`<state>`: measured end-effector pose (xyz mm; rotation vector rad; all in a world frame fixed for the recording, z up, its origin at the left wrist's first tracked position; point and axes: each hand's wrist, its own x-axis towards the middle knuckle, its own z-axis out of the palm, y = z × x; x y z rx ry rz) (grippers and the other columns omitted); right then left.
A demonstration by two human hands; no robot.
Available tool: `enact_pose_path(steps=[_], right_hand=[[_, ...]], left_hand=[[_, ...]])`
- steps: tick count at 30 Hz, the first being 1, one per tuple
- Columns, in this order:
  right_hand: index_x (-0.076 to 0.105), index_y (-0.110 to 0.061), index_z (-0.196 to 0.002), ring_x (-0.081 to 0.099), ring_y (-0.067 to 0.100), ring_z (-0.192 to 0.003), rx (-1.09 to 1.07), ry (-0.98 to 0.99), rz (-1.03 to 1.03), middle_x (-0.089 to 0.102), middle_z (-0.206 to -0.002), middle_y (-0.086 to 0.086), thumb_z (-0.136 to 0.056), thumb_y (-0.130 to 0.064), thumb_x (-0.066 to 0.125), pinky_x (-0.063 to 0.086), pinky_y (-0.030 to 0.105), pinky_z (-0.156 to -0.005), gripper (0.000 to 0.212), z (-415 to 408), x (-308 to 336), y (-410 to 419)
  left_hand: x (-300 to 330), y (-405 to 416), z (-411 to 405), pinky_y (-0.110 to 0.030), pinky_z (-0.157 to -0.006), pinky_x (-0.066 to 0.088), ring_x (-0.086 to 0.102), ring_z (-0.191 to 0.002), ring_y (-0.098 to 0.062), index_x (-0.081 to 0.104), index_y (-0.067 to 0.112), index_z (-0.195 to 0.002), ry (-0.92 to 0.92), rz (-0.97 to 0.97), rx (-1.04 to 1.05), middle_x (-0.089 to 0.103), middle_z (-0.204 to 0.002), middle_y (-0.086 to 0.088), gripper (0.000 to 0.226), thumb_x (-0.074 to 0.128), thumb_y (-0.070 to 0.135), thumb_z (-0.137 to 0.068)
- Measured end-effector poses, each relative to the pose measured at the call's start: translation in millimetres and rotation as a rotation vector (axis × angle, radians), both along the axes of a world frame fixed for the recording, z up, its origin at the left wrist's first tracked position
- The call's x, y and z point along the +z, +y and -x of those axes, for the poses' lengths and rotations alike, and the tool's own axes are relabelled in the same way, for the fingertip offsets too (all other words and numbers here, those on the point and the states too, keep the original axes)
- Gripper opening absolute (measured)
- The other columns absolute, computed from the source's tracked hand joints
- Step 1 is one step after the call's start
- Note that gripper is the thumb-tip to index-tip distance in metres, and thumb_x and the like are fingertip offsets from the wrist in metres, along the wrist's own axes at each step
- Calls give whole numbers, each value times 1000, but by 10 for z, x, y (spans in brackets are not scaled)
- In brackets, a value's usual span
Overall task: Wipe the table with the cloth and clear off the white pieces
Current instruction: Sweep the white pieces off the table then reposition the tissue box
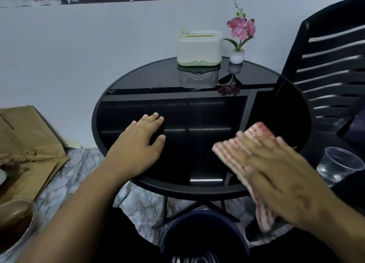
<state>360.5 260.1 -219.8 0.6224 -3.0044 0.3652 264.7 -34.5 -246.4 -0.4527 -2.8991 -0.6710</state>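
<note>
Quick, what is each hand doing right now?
Left hand: open, flat on the table, holding nothing.
Right hand: open, pressing the striped cloth onto the table.

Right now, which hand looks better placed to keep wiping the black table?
The right hand: it presses the striped cloth flat on the table. The left hand rests bare on the glass.
</note>
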Motion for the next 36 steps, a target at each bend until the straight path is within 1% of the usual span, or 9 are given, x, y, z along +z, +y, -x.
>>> enact_pose_path(steps=[1,3,13,19,23,26,30,33,36], right_hand=[[5,-57,-148,-3,9,-151,-140,-33,-55,2,-162,-22,-95,-52,11,0,36,-122,53,94,-23,48],[-5,-58,-146,-12,11,-150,-333,-83,-91,-9,-162,-19,-94,-59,5,-7,37,-120,53,336,-95,186],[3,-44,-154,-4,27,-152,-651,-148,-92,-3,-166,-4,-97,-52,13,-5,50,-121,58,1246,-97,571],[12,-37,-155,2,25,-152,-658,-117,37,7,-166,-1,-97,-56,19,-2,48,-121,62,1171,-25,528],[23,-25,-154,39,29,-139,-603,26,264,40,-154,9,-96,-49,41,29,43,-115,66,1217,250,414],[23,-32,-153,51,26,-127,-467,12,384,51,-143,7,-93,-48,54,39,38,-108,69,1498,486,309],[20,-33,-153,57,21,-107,-354,-50,398,59,-126,5,-92,-41,60,38,25,-88,74,2094,657,169],[18,-29,-153,49,9,-83,-309,-98,436,54,-103,-10,-91,-35,64,36,16,-69,77,2531,661,67],[18,-27,-150,53,10,-88,-275,-61,469,56,-113,1,-88,-34,68,38,13,-70,80,2997,570,-19]], left_hand=[[-3,1,3,-28,-120,4,11,-149,-8,30,26,-152,3,2,-1,22,-160,10,55,43,33,-99],[-9,0,9,-27,-119,4,12,-149,-8,31,26,-151,9,1,-2,22,-160,10,55,43,33,-99],[-3,-5,19,-29,-120,6,14,-149,-9,33,26,-151,8,-1,0,24,-160,9,54,44,34,-98],[104,4,26,-30,-117,21,27,-145,-10,41,27,-147,11,53,15,33,-156,10,55,51,37,-94],[349,54,212,-27,-102,39,50,-125,-9,51,27,-138,-6,31,52,53,-140,10,50,54,43,-91],[528,137,530,-29,-103,40,53,-124,-11,51,29,-137,11,-36,61,56,-137,9,50,57,44,-90],[636,232,1194,-34,-98,45,61,-108,-13,51,29,-135,-31,-142,77,60,-133,6,51,60,46,-88],[687,331,1705,-34,-95,44,58,-113,-17,45,25,-140,-42,-226,107,56,-137,2,56,60,44,-89],[711,437,2202,-38,-100,44,54,-122,-23,37,19,-145,-43,-283,142,48,-145,-5,66,60,44,-89]])
